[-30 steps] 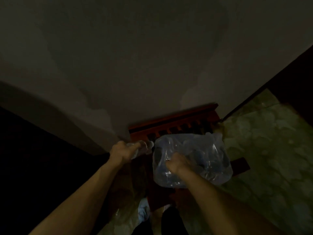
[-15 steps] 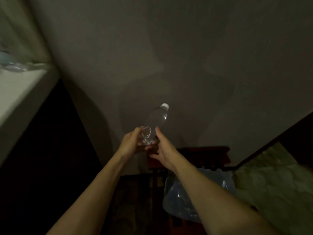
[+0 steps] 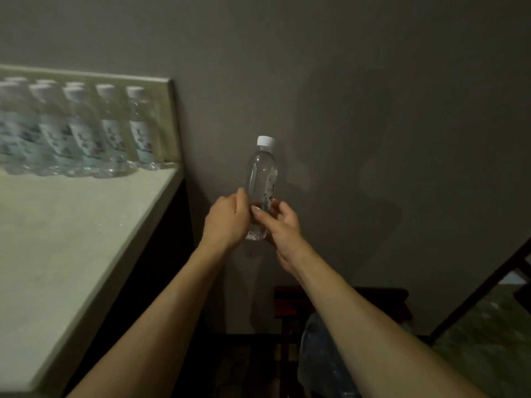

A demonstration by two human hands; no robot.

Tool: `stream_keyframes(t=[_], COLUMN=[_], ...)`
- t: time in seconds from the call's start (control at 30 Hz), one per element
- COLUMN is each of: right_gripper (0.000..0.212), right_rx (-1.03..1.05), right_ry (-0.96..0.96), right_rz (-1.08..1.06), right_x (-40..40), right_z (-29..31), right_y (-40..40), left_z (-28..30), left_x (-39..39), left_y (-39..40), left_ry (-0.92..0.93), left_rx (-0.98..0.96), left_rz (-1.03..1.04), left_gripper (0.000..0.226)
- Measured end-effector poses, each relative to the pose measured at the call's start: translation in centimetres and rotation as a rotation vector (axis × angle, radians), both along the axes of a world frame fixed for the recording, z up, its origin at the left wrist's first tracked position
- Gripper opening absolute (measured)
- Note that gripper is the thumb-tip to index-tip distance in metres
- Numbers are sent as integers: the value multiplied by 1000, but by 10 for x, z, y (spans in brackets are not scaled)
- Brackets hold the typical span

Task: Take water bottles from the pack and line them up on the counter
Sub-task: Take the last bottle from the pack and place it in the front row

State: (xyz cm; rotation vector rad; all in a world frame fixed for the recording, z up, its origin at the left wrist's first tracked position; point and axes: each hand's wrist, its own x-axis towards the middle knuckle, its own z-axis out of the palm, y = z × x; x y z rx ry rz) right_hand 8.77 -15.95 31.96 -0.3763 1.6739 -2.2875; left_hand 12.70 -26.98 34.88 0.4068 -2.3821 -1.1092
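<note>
A clear water bottle (image 3: 261, 179) with a white cap stands upright in the air in front of the grey wall. My left hand (image 3: 227, 219) grips its lower part from the left. My right hand (image 3: 280, 222) touches the same lower part from the right, fingers curled around it. Several bottles (image 3: 83, 130) with white caps and pale labels stand in rows at the back of the light counter (image 3: 71, 225) on the left. The plastic pack (image 3: 321, 360) lies low at the bottom, mostly hidden behind my right forearm.
A dark wooden stand (image 3: 290, 300) holds the pack below my hands. The counter's right edge (image 3: 161, 208) runs close to my left arm, with a dark gap beneath it. A patterned floor (image 3: 488, 334) shows at the lower right.
The bottle has come out of the pack and up to chest height, now upright. My right hand left the pack and joined the left on the bottle. The view swung left, revealing the counter.
</note>
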Motion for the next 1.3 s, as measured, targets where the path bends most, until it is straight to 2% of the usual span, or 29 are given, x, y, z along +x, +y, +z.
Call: stream_keyframes(t=[0.13, 0.33, 0.43, 0.6, 0.77, 0.9, 1.0, 1.13, 1.2, 1.3], right_gripper=[28, 35, 38, 42, 60, 56, 57, 38, 35, 41], right_rx=[31, 143, 182, 255, 543, 483, 533, 616, 677, 821], right_ry=[155, 321, 384, 435, 437, 470, 459, 400, 422, 522], right_rz=[-83, -170, -184, -236, -239, -162, -169, -257, -323, -417], right_x=[12, 16, 14, 15, 16, 14, 9, 2, -1, -1], right_z=[28, 49, 57, 57, 51, 54, 49, 41, 38, 36], right_y=[-30, -104, -157, -235, -279, -295, -303, -311, -314, -320], left_z=[37, 54, 59, 60, 47, 38, 32, 31, 31, 31], left_x=[7, 21, 21, 18, 16, 10, 4, 0, -1, 0], left_y=[-31, -104, -158, -238, -287, -309, -316, -318, -316, -316], left_ry=[80, 176, 201, 220, 209, 213, 211, 202, 198, 183], left_rx=[-160, -317, -257, -144, -62, 17, 49, 70, 37, -171], left_rz=[13, 1, -32, -128, -145, -154, -165, -217, -203, -25], left_gripper=[47, 56, 55, 40, 36, 40, 39, 45, 42, 31])
